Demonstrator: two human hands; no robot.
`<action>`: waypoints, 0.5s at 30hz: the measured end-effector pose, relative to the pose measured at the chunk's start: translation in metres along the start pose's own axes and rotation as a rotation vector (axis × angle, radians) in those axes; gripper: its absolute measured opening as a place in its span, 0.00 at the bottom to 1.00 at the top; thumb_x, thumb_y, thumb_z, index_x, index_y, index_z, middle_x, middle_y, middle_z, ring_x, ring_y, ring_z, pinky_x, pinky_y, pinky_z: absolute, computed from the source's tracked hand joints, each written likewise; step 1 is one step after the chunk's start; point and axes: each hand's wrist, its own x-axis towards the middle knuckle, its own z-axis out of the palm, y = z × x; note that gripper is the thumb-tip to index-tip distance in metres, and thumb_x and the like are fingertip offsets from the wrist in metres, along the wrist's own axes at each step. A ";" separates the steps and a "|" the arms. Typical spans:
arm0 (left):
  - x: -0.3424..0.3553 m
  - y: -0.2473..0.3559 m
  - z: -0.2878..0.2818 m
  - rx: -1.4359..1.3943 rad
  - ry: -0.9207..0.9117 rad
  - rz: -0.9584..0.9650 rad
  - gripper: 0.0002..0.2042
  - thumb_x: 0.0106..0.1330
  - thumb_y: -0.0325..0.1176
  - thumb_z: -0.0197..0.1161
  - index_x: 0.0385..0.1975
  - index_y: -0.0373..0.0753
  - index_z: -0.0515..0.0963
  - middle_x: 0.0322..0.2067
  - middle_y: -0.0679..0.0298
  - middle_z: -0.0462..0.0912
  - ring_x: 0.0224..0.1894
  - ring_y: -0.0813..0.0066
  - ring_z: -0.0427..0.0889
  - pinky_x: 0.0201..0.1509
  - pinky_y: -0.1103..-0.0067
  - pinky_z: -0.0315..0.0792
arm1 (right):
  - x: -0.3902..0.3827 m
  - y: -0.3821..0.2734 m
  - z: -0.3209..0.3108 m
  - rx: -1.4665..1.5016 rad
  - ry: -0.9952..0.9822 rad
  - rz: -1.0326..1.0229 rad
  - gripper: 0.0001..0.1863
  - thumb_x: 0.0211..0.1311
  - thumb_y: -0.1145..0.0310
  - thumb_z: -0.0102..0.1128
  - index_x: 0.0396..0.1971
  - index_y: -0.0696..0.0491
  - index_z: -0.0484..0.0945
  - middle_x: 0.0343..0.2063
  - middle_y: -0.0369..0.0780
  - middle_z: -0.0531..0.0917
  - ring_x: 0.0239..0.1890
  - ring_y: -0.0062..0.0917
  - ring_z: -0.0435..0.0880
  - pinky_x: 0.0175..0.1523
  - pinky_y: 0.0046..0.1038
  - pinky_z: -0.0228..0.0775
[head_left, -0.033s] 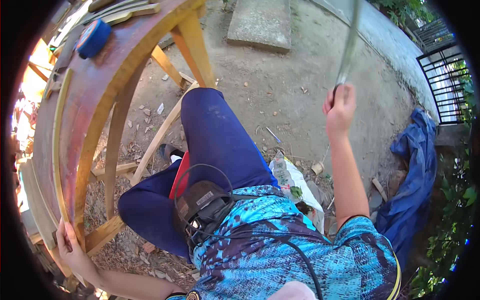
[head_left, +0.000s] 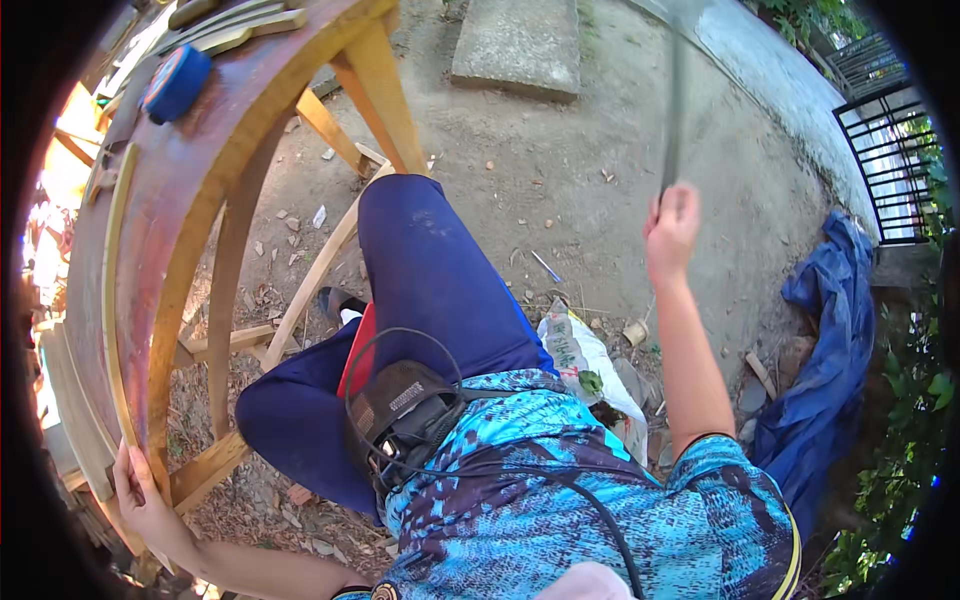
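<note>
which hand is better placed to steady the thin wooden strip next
Left, probably: the left hand is at the near end of the thin wooden strip, while the right hand is well away, holding a long, blurred thing.

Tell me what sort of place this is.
Probably an outdoor yard used as a makeshift work area: it shows bare dirt ground, a curved wooden workbench with wood strips on it, and green leaves near black metal bars.
</note>
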 end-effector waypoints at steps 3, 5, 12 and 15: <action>0.005 -0.003 -0.006 -0.048 -0.023 -0.041 0.18 0.78 0.38 0.64 0.60 0.33 0.82 0.43 0.67 0.82 0.45 0.83 0.76 0.51 0.84 0.69 | -0.022 0.139 -0.057 -0.646 0.048 0.020 0.08 0.77 0.67 0.54 0.41 0.56 0.75 0.30 0.46 0.84 0.35 0.36 0.85 0.41 0.38 0.76; 0.007 -0.003 -0.009 -0.050 -0.049 -0.031 0.18 0.78 0.38 0.64 0.61 0.34 0.82 0.44 0.68 0.81 0.45 0.83 0.76 0.52 0.83 0.69 | -0.042 0.201 -0.080 -0.891 -0.040 0.275 0.13 0.71 0.64 0.59 0.44 0.59 0.78 0.38 0.54 0.87 0.43 0.48 0.88 0.48 0.46 0.77; 0.016 0.059 -0.010 0.146 -0.189 0.035 0.22 0.80 0.39 0.61 0.69 0.39 0.75 0.48 0.66 0.79 0.49 0.78 0.76 0.58 0.78 0.70 | -0.070 0.287 -0.049 -0.821 0.012 0.716 0.26 0.61 0.50 0.63 0.38 0.63 0.86 0.41 0.57 0.89 0.47 0.51 0.89 0.55 0.45 0.77; 0.030 0.083 0.000 0.250 -0.152 0.051 0.23 0.81 0.42 0.59 0.72 0.44 0.73 0.54 0.62 0.80 0.53 0.72 0.77 0.63 0.75 0.69 | -0.052 0.299 -0.025 -0.719 0.028 0.673 0.28 0.59 0.47 0.65 0.37 0.62 0.86 0.39 0.56 0.89 0.45 0.49 0.89 0.53 0.44 0.77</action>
